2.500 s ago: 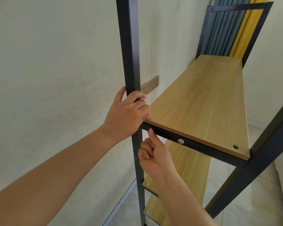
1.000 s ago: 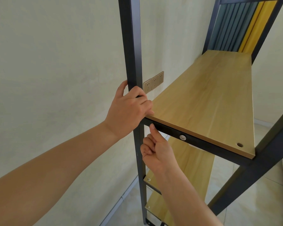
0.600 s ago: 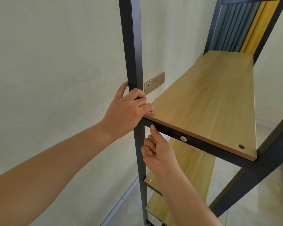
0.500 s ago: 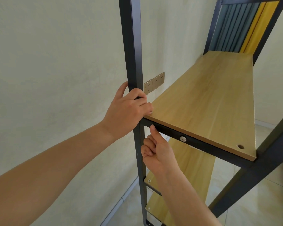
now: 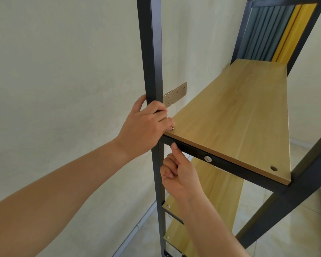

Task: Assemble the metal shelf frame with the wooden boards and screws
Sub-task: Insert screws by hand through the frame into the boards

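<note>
Both hands are raised: left hand (image 5: pixel 145 127) wrapped around upright post (image 5: pixel 150 52), right hand (image 5: pixel 180 173) fisted, thumb pressed under crossbar (image 5: pixel 230 164).

Wooden board (image 5: pixel 235 115) rests on the black crossbar (image 5: pixel 222 164); a screw (image 5: pixel 171 128) at its corner.

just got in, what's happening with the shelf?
A person is fitting the top wooden board onto the metal frame. The left hand grips the upright post at the board's near corner, a small metal fastener at its fingertips. The right hand is curled below, thumb against the crossbar. The far-corner hole is empty.
</note>
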